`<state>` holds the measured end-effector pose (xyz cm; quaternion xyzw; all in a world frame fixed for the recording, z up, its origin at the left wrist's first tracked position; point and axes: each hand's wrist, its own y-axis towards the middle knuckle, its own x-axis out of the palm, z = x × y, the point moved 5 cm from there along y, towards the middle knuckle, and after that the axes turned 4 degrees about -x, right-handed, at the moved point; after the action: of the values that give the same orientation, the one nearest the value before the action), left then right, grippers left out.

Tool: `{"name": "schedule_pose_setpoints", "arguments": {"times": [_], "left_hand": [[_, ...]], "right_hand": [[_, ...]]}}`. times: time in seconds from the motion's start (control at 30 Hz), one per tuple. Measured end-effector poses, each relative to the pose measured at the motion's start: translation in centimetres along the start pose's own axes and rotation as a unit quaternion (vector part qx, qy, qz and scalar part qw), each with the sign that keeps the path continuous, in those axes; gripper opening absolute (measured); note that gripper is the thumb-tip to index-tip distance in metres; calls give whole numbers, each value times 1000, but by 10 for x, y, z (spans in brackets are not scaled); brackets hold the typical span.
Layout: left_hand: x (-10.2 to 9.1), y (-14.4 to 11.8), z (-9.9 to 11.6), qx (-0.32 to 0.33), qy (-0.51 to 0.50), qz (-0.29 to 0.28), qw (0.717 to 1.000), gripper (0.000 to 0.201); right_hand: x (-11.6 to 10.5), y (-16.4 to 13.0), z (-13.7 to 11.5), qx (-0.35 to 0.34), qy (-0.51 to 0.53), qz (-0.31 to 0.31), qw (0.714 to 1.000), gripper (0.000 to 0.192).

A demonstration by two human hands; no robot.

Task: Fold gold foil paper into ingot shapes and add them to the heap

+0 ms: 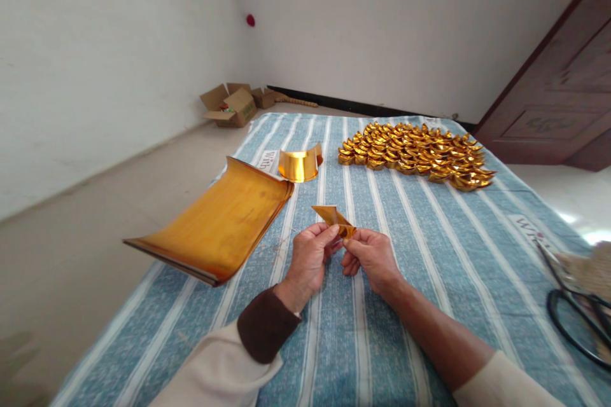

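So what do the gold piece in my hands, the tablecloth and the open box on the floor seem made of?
Gold piece: probably foil-faced paper or thin card; it's shiny, with crisp folded edges.
Tablecloth: likely fabric, matte, judging by its mottled, textile-like blue surface.
Open box: cardboard, by its dull brown finish and stiff flaps.

Sheets point(210, 222) left on table point(334, 343), folded pieces point(415, 152) right, carton point(243, 108) behind

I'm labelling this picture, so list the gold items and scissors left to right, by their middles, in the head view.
Stack of gold sheets → curved gold strip → small folded gold piece → cluster of folded gold pieces → scissors.
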<state>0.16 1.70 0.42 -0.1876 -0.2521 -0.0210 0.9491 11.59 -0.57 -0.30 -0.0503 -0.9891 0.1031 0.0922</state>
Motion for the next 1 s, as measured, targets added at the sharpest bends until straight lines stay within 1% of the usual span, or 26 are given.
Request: {"name": "schedule_pose_setpoints", "arguments": {"times": [0.17, 0.23, 0.3, 0.5, 0.63, 0.73, 1.0], "left_hand": [[-2, 3, -1, -6, -23, 6, 1000, 24], [-3, 4, 0, -6, -28, 2, 1000, 24], [-3, 4, 0, -7, -29, -4, 1000, 23], [-2, 2, -3, -32, -52, -12, 998, 17], [0, 1, -5, -42, -60, -23, 997, 16], [1, 0, -5, -40, -59, -23, 997, 15], [1, -2, -5, -44, -60, -16, 997, 11]], "right_hand": [[2, 0, 0, -5, 16, -36, 999, 27], [3, 1, -1, -13, 29, -54, 998, 29], [2, 1, 0, -18, 35, -60, 997, 32], [1, 1, 3, -28, 49, -53, 997, 37], [0, 0, 3, -35, 49, -26, 998, 38], [-1, 0, 2, -37, 49, -18, 998, 37], [-1, 0, 2, -34, 45, -23, 998, 36]]}}
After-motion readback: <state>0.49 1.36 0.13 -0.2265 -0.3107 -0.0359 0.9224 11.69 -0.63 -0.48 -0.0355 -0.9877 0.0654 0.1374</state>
